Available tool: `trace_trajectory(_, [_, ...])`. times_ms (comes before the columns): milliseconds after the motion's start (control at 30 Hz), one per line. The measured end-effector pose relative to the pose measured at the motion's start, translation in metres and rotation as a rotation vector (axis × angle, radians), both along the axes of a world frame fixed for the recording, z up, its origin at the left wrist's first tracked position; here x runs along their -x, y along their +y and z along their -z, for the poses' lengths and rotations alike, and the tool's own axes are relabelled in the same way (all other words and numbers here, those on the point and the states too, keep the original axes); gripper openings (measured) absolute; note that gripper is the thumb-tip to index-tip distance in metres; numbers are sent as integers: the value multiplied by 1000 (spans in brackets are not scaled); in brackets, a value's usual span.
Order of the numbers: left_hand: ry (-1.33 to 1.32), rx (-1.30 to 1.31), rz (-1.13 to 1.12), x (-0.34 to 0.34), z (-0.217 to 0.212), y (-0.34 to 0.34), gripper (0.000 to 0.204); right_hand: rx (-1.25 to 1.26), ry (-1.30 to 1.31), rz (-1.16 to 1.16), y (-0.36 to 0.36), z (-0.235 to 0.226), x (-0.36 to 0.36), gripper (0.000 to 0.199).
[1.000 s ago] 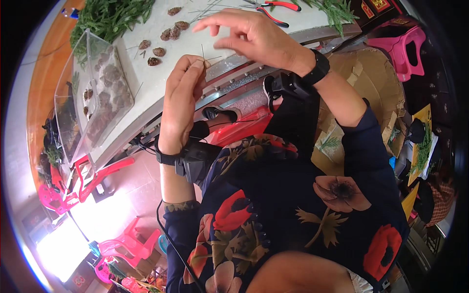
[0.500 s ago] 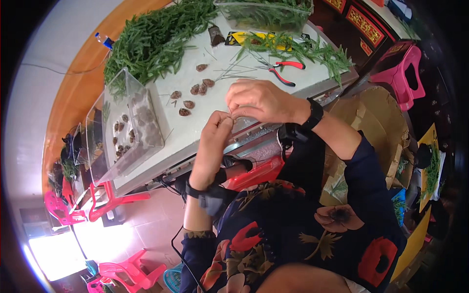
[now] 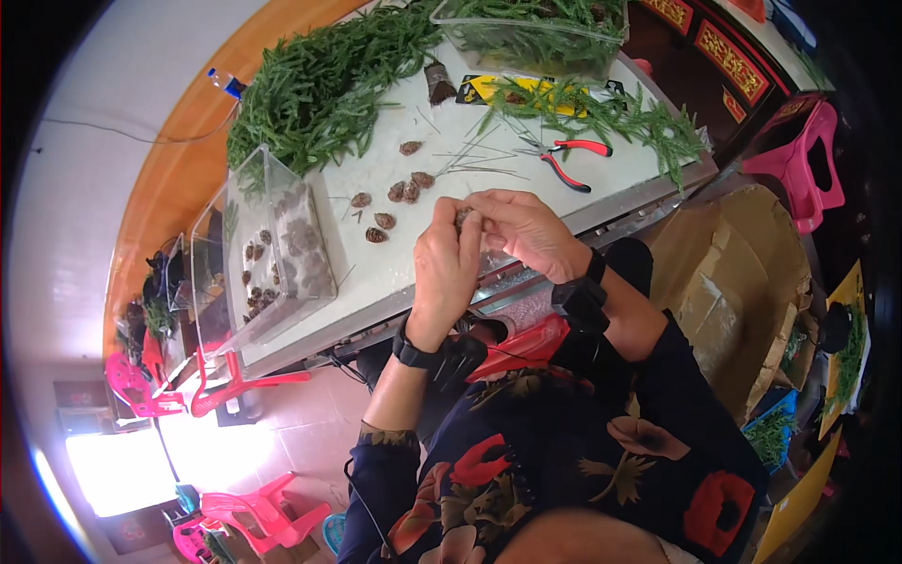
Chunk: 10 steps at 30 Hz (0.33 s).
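Observation:
Just over the table's near edge, a small brown pine cone (image 3: 462, 219) shows between my fingertips. My left hand (image 3: 445, 263) pinches it from the left. Against its right side, my right hand (image 3: 534, 233) is closed, the fingertips meeting those of the left; any wire there is too thin to make out. Several loose pine cones (image 3: 411, 191) lie on the white table left of my hands. Beyond them are thin green wire stems (image 3: 481, 160). Pliers with red and black handles (image 3: 571, 165) rest with jaws apart to the right.
A clear plastic bin (image 3: 305, 249) with pine cones stands at the table's left. Green artificial sprigs (image 3: 329, 85) are heaped at the back, beside another clear bin (image 3: 526, 52) of greenery. A dark bristly bundle (image 3: 439, 83) lies nearby. At right is an open cardboard box (image 3: 719, 291).
My hands have drawn together, and the pine cone now shows between them. The right hand has turned, its fingers lowered toward the left thumb. The whole view has shifted slightly.

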<state>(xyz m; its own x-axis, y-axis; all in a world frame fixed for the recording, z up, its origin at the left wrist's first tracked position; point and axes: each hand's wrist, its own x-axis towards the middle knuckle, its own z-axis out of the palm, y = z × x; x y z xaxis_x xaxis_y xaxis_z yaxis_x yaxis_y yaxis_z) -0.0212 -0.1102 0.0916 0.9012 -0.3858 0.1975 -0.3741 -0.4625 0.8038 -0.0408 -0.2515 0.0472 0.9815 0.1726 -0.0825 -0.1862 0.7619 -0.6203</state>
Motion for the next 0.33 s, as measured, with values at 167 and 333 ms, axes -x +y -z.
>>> trace_trajectory(167, [-84,-158,208,-69,-6,-10,28,28,-2,217,-34,25,-9,17])
trace_trajectory(333, [-546,-656,-258,-231,5,12,45,-155,-90,125,-63,44,-20,19])
